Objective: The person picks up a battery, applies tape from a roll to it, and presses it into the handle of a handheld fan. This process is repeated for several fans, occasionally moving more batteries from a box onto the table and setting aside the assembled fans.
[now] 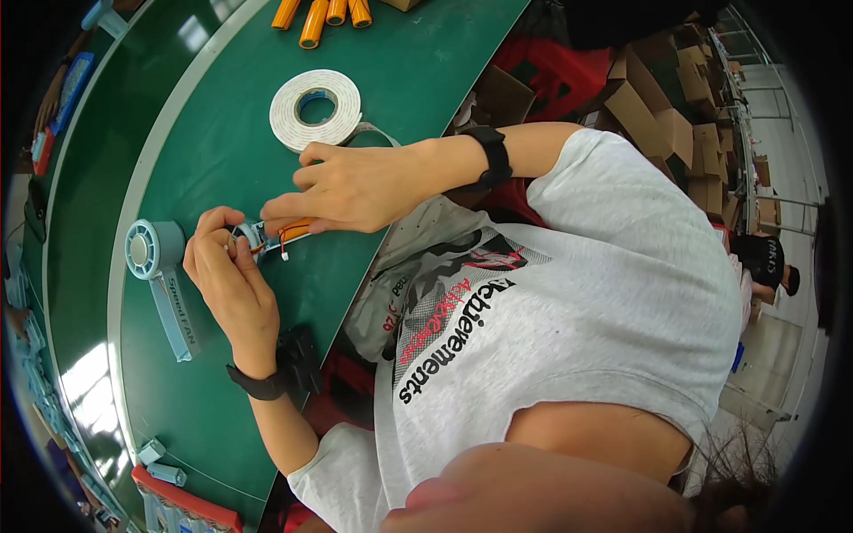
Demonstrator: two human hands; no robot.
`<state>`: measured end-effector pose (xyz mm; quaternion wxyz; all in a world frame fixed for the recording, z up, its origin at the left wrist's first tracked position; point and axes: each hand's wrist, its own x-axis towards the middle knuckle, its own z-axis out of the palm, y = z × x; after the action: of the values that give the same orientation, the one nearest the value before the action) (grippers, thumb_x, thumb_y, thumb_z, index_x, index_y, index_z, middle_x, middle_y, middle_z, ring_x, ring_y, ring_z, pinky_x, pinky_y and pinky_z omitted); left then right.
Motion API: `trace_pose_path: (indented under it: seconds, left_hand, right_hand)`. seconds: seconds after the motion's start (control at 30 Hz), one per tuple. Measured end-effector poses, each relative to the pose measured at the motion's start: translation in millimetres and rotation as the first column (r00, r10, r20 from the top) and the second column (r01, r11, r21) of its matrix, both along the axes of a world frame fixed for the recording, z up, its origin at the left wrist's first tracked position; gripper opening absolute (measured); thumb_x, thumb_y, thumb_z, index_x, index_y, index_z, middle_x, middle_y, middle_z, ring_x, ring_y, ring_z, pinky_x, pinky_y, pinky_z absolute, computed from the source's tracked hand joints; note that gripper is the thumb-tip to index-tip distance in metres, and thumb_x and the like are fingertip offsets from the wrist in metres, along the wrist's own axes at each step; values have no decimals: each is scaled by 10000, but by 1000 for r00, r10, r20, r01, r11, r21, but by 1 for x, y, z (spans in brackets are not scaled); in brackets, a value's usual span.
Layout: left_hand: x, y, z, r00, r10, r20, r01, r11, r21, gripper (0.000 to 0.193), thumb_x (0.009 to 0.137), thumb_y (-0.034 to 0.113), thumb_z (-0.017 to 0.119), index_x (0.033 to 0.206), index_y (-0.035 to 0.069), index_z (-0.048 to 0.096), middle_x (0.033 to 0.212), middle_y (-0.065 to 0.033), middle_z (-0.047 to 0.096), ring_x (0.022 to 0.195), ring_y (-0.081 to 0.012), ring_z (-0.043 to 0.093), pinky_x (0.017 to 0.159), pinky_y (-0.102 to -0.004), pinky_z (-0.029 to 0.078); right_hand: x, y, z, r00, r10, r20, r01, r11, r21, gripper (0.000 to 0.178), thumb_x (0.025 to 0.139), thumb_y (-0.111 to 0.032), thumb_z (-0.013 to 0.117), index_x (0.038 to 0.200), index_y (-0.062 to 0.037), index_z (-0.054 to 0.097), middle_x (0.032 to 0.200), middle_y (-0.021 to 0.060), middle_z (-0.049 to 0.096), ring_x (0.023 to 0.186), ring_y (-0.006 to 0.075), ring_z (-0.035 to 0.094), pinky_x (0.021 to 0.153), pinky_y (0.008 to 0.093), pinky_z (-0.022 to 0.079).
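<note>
My left hand (227,275) grips the head end of a light-blue handheld fan housing (250,234), fingers curled round it. The right hand (351,191) is closed on the other end, its fingertips pressing at an orange cylindrical battery (296,231) that lies along the housing. Thin red and dark wires and a small white connector (284,256) hang from it. Fingers hide part of the housing. A second light-blue handheld fan (153,250), with a round grille and long handle, lies left of my left hand. Beyond my right hand lies a roll of white tape (286,111), its loose end trailing toward that wrist.
Several orange batteries (311,25) lie at the far edge of the green table (222,124). A red-edged tray (191,497) of light-blue parts and loose light-blue pieces (166,473) are at lower left. Cardboard boxes (653,102) and another person (762,266) appear at right.
</note>
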<state>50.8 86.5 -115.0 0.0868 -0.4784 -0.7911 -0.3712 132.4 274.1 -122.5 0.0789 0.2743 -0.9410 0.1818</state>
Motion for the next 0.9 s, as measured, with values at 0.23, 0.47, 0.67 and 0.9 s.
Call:
trace_pose_path:
  seconds: [0.23,0.47,0.67,0.9]
  left_hand:
    - [-4,-3,10,978,31,206,-21,999,-50,72,806,-28,477,845,12,433,1024,-108,532,907,-261,465,816,-326,344]
    - [-25,7,42,947,-144,288,236,919,-315,292,668,-26,620,946,54,579,1018,-72,552,954,-256,486,776,-314,415]
    - [-72,0,51,980,-173,-94,108,872,-477,322,600,-39,646,907,43,596,956,-82,573,938,-238,516,778,-301,425]
    - [-287,44,33,956,191,-225,-275,850,-449,281,673,148,656,916,14,618,903,-123,622,786,-196,589,697,-272,432]
  right_hand:
    - [20,-4,3,973,-49,-225,51,999,4,415,801,-269,572,1124,-29,469,939,26,579,742,166,558,960,399,332]
    - [-6,-14,7,989,-145,39,134,970,203,388,829,-297,521,1090,-13,481,751,64,607,601,245,587,940,432,341]
    - [-23,75,26,957,-290,27,289,936,-201,214,819,-203,507,1015,-125,545,716,114,603,653,320,593,659,397,474]
    - [-146,99,-17,835,-512,-201,547,813,199,169,714,-140,563,827,-24,613,724,155,620,597,301,618,466,444,469]
